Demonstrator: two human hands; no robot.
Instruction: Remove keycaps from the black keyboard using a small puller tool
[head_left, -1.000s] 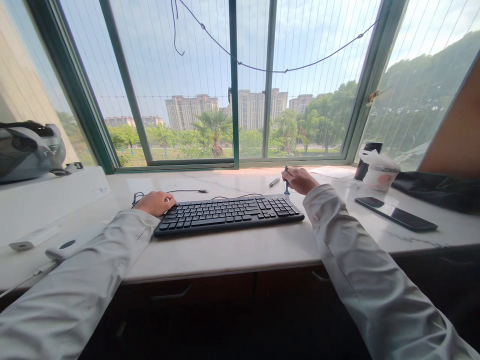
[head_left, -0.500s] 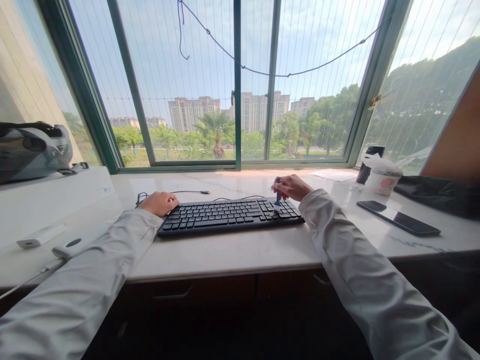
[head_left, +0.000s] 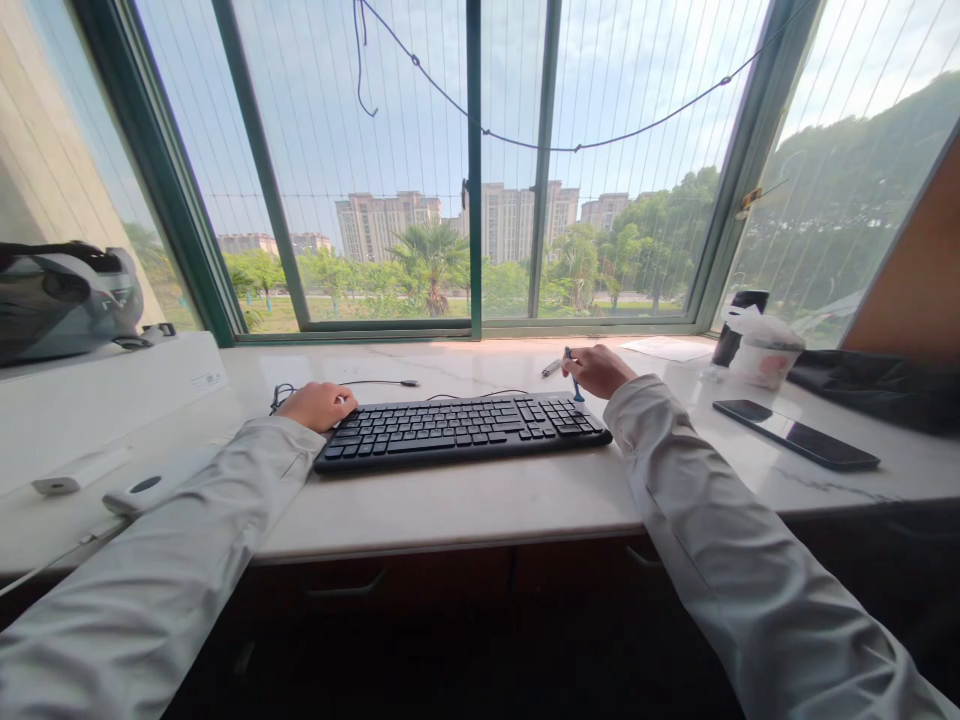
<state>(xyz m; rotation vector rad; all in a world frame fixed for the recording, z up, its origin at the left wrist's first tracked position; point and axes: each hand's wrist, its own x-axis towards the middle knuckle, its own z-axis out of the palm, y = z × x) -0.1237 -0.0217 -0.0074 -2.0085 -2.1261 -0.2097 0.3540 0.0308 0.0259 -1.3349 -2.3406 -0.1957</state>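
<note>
The black keyboard [head_left: 461, 432] lies flat on the white table [head_left: 450, 510], with its long side roughly parallel to the front edge. Above its far right corner is a small blue brush [head_left: 577, 389], which stands almost upright, a little tilted; whether its lower end touches the keys, I cannot tell. The right hand [head_left: 598, 371] has hold of this brush near the upper part, with the fingers closed around it in a pinch. The left hand [head_left: 317, 406] lies at the far left corner of the keyboard, its fingers curled and touching it; how firmly it grips there, I cannot tell.

Just beside the right hand, on its left, lies a small metallic stick [head_left: 551, 368]. Behind the keyboard there is a thin dark cable with a plug [head_left: 409, 383] at its end. To the right of the right sleeve a dark phone [head_left: 795, 434] lies flat, and farther back stand a plastic cup [head_left: 763, 355] and a black bottle [head_left: 729, 342], close together, near a sheet of paper [head_left: 670, 348]. On the left side is a white box [head_left: 112, 405] with a dark headset [head_left: 67, 300] on top. Beyond the table is a window with a green frame [head_left: 475, 170].
</note>
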